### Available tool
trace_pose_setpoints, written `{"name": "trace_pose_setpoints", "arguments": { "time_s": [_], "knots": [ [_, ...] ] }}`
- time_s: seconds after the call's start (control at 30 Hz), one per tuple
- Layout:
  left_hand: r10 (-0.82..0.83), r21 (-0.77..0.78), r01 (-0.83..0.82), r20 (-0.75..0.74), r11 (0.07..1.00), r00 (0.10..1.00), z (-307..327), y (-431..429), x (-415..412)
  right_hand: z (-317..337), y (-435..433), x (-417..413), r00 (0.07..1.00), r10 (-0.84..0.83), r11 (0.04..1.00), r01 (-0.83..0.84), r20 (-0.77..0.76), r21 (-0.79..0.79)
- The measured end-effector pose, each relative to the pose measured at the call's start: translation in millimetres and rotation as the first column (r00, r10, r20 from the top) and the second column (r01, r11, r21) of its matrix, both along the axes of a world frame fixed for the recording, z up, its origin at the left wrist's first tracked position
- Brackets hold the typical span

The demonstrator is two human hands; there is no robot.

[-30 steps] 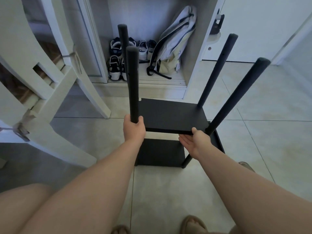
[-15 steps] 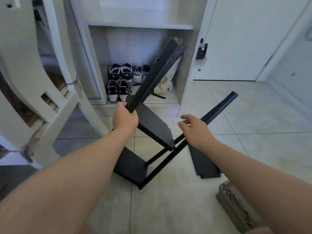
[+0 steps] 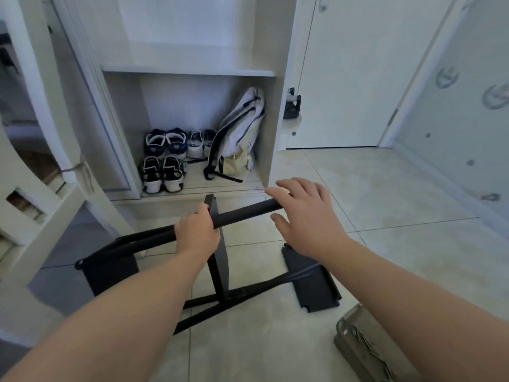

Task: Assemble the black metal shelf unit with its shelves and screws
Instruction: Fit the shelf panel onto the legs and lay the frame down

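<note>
Slippage risk: tipped shelf unit [image 3: 220, 260] held only by left hand [image 3: 197, 235], fingers [image 3: 204, 213] wrapped round pole [image 3: 248, 212]; right hand [image 3: 305, 216] splayed, empty.

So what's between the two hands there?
In the head view, a stretch of the pole: the left hand grips it, and its far end runs under the right hand.

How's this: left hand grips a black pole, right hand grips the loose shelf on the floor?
Not quite. The head view shows the left hand gripping the black pole, but the right hand open at the pole's end; the loose shelf lies untouched on the floor.
</note>
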State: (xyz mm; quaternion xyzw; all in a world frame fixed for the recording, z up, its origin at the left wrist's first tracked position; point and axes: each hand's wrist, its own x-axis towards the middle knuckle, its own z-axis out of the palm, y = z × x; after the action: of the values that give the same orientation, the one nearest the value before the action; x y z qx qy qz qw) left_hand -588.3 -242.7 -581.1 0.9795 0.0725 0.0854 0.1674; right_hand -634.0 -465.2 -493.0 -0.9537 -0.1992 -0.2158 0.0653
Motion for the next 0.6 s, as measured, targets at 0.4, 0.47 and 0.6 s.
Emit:
{"name": "trace_pose_setpoints", "arguments": {
  "time_s": [0.4,0.47,0.6],
  "knots": [
    [-0.119,-0.155,0.075,-0.296,0.985,0.948,-14,-31,20,-34,-26,29,0.942,-0.159,0.959,0.076,-0.297,-0.273],
    [-0.199,-0.339,0.038,-0.457,0.94,0.867,-8,-31,25,-45,-36,29,0.935,-0.169,0.96,0.085,-0.31,-0.267],
    [-0.285,-0.534,-0.067,-0.548,0.843,0.786,8,-28,33,-68,-47,31,0.975,-0.105,0.977,0.065,-0.196,-0.201]
  ]
}}
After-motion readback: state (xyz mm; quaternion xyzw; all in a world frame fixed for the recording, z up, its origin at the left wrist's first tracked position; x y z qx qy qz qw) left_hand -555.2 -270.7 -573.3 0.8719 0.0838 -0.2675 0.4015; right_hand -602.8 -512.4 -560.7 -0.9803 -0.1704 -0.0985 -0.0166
